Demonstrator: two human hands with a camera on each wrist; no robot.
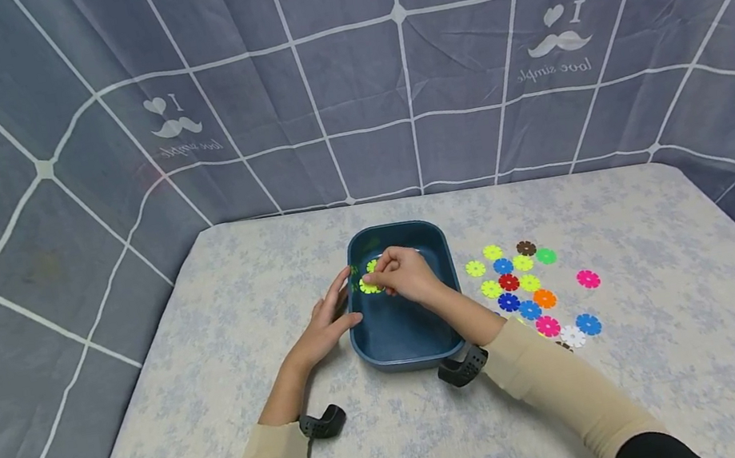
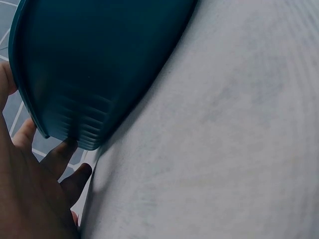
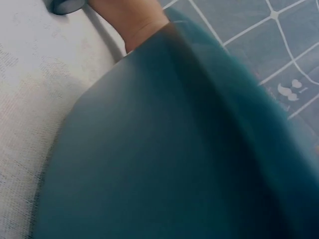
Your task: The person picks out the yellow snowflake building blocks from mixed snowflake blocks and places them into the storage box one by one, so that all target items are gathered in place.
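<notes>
A dark teal plastic bin (image 1: pixel 409 335) stands on the table. My right hand (image 1: pixel 408 275) reaches over its right wall and pinches a yellow-green notched disc (image 1: pixel 368 286) inside, near the left wall. Another yellow-green disc (image 1: pixel 371 265) shows just behind, partly covered by the fingers. On the left rim rests my left hand (image 1: pixel 325 327), thumb and fingers spread along the wall. The left wrist view shows its fingers (image 2: pixel 60 155) against the bin's ribbed outside (image 2: pixel 92 117). In the right wrist view the blurred bin wall (image 3: pixel 139 144) hides nearly all of the right hand.
Right of the bin lie several loose notched discs, among them a red disc (image 1: pixel 509 282), an orange disc (image 1: pixel 545 299), a green disc (image 1: pixel 546 256) and a white disc (image 1: pixel 573 336). The right forearm covers some. A grey curtain (image 1: pixel 359 92) hangs behind the patterned table (image 1: pixel 271 261).
</notes>
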